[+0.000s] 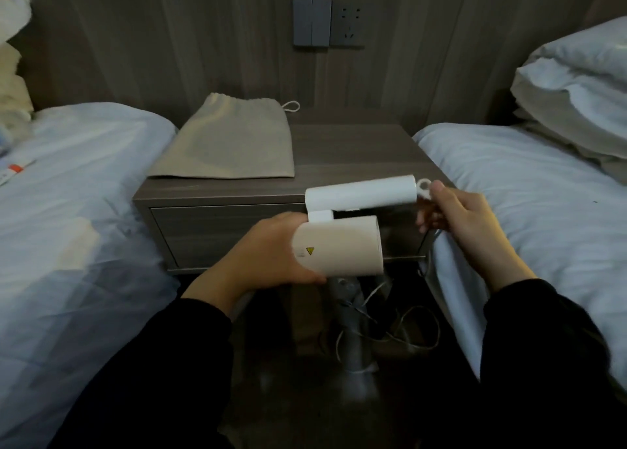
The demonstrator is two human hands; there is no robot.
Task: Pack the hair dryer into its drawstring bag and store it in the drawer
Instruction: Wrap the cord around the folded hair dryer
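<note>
The beige drawstring bag (227,140) lies flat on the far left part of the nightstand (356,150), whose drawer (210,225) is closed. Nearer, the left hand (268,248) wraps its fingers around the barrel of the white hair dryer (342,245), holding it in the air. The folded handle (363,192) points right, where the right hand (464,218), fingers curled, pinches its end by the loop. The cord (417,333) trails to the floor.

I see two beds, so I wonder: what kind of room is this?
Probably a hotel twin room: a left bed and right bed in white bedding, a nightstand between them, and a switch-and-socket panel on the wall.
</note>
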